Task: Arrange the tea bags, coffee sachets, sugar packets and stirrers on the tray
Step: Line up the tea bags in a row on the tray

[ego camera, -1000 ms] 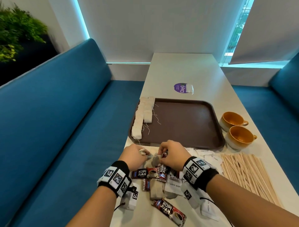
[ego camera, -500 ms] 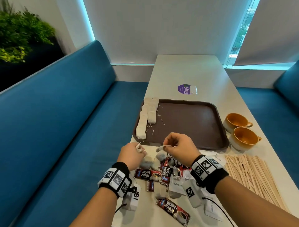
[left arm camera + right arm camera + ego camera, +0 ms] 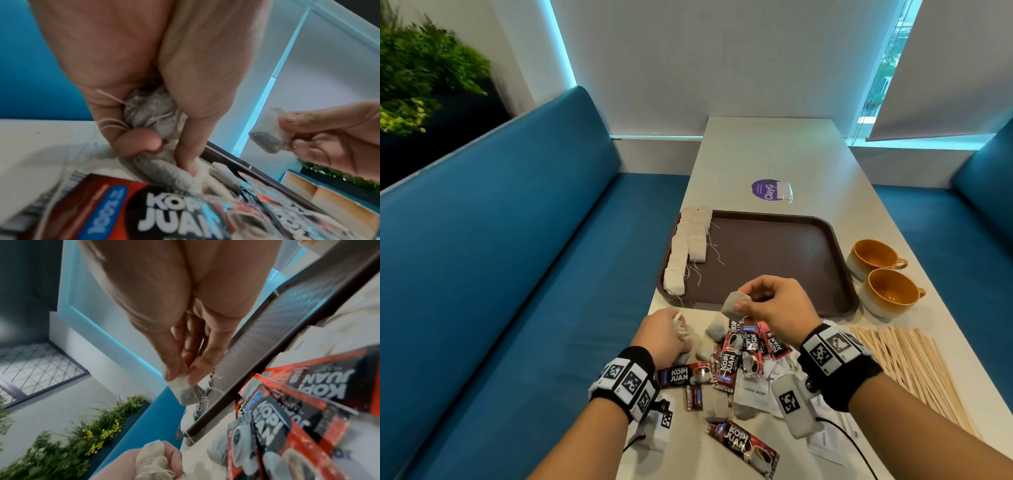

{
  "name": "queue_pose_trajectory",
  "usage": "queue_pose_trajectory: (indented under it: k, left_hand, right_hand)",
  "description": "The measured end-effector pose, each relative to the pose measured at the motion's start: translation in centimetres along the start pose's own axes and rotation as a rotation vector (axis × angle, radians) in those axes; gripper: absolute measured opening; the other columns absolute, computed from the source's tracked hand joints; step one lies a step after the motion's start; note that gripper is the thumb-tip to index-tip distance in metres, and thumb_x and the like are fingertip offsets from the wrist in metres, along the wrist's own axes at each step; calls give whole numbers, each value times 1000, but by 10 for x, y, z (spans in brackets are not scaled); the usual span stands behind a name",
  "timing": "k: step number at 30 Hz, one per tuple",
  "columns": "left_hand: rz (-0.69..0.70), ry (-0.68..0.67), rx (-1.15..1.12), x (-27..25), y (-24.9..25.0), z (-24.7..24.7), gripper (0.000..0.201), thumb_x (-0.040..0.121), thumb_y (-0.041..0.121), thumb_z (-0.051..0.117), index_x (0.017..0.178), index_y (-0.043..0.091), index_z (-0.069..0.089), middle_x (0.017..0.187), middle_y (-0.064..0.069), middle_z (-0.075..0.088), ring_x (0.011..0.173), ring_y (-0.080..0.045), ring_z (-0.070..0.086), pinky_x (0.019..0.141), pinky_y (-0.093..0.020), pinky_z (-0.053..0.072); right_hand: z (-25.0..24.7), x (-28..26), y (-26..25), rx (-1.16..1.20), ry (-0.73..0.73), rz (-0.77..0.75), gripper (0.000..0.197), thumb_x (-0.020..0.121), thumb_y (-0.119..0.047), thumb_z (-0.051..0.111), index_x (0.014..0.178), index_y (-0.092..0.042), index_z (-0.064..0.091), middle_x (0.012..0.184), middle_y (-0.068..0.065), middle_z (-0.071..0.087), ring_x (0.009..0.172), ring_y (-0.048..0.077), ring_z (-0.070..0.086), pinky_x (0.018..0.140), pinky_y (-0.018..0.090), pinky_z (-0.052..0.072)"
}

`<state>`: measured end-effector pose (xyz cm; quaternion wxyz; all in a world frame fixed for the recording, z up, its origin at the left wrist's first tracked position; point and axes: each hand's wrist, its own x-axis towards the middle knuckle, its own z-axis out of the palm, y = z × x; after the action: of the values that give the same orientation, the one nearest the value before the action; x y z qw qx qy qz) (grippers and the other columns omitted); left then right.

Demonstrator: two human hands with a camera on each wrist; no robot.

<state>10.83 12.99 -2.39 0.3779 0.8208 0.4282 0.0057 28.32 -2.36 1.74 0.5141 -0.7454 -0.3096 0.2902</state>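
Observation:
A brown tray (image 3: pixel 774 253) lies on the white table, with a row of tea bags (image 3: pixel 686 248) along its left side. My right hand (image 3: pixel 770 303) is raised over the tray's near edge and pinches one tea bag (image 3: pixel 734 304) (image 3: pixel 267 132) (image 3: pixel 188 391) between thumb and fingers. My left hand (image 3: pixel 666 334) is low on the table, its fingers curled round a bunch of tea bags (image 3: pixel 151 112) (image 3: pixel 151 458) with strings trailing. Between the hands lies a heap of red coffee sachets (image 3: pixel 743 349), white sugar packets (image 3: pixel 755 394) and loose tea bags (image 3: pixel 714 330). Wooden stirrers (image 3: pixel 907 366) lie at the right.
Two orange cups (image 3: pixel 883 274) stand right of the tray. A purple sticker (image 3: pixel 765 190) with a small clear packet lies beyond the tray. Blue benches (image 3: pixel 500 274) run along both sides of the table. One coffee sachet (image 3: pixel 743 442) lies near the front edge.
My right hand has lifted a tea bag out of the heap and moved up toward the tray. My left hand has drawn left, still holding its bunch of tea bags.

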Motion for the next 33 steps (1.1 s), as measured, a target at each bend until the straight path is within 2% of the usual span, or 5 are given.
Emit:
queue_pose_trajectory:
  k: [6, 12, 18, 23, 33]
  left_hand:
    - [13, 31, -469, -14, -9, -16, 18, 77, 7, 83, 83, 8, 66, 73, -3, 67, 52, -10, 58, 49, -25, 49]
    - [120, 129, -844, -39, -4, -45, 26, 76, 16, 86, 86, 4, 65, 73, -5, 68, 58, -13, 54, 55, -23, 48]
    - [221, 259, -1047, -52, -28, -59, 37, 74, 34, 86, 92, 7, 69, 76, -12, 62, 64, -26, 52, 62, -39, 48]
    - [411, 105, -1050, -57, -31, -52, 45, 98, 27, 57, 54, 19, 54, 71, -25, 46, 66, -36, 35, 61, -40, 32]
    - [-49, 52, -1229, -61, -45, -23, 56, 78, 39, 77, 99, -12, 63, 68, -18, 55, 59, -19, 54, 55, -30, 50]
  right_hand:
    - [-2, 8, -3, 82, 28, 7, 10, 80, -7, 84, 87, -12, 78, 84, 4, 78, 82, 19, 76, 75, 29, 59]
    - [-2, 53, -7, 92, 75, 3, 3, 85, -18, 80, 83, -16, 79, 85, 4, 79, 90, 25, 75, 90, 42, 60]
    - [12, 109, -21, -21, 207, -109, 6, 88, -29, 77, 85, -24, 76, 80, -8, 75, 74, 8, 66, 74, 26, 53]
    - [43, 141, -17, -84, 73, -27, 6, 95, -21, 70, 91, -16, 71, 82, 4, 73, 67, 17, 65, 64, 31, 57]
    - [74, 190, 11, -265, -11, 178, 8, 90, -25, 77, 87, -18, 75, 84, 7, 73, 58, 18, 66, 69, 39, 65]
